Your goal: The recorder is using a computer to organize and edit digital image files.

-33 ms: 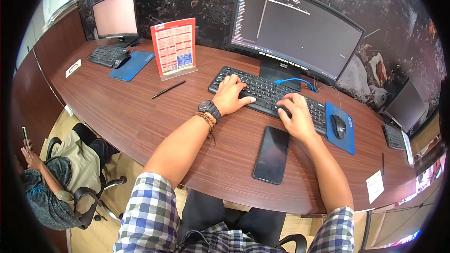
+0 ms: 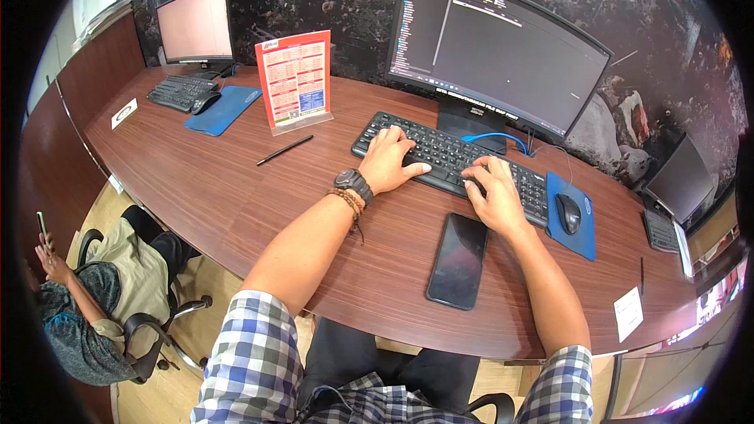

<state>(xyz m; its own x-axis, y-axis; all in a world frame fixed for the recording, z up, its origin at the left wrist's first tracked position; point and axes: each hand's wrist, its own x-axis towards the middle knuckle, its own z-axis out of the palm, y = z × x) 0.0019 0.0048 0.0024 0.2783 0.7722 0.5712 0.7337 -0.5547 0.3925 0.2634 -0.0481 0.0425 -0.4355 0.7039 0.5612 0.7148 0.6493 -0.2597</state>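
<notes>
Both my hands rest on a black keyboard (image 2: 440,159) that lies slantwise on the brown wooden desk. My left hand (image 2: 386,163) covers the keyboard's left part, its fingers spread and the thumb stretched out along the front edge. A dark watch and beaded bracelets circle that wrist. Over the right part of the keys sits my right hand (image 2: 496,192), fingers curved and apart, holding nothing. Behind the keyboard stands a wide monitor (image 2: 503,47) with a dark window showing. A black phone (image 2: 457,261) lies face up just below my right hand.
A black mouse (image 2: 568,213) sits on a blue mouse pad (image 2: 581,242) to the right. Left are a red-framed sign (image 2: 295,82), a black pen (image 2: 284,150), another monitor (image 2: 195,23) and keyboard (image 2: 182,93). A seated person (image 2: 94,306) holds a phone at the far left.
The whole view has shifted very slightly. Both hands stay at the same places on the keyboard, with no clear movement of the fingers.
</notes>
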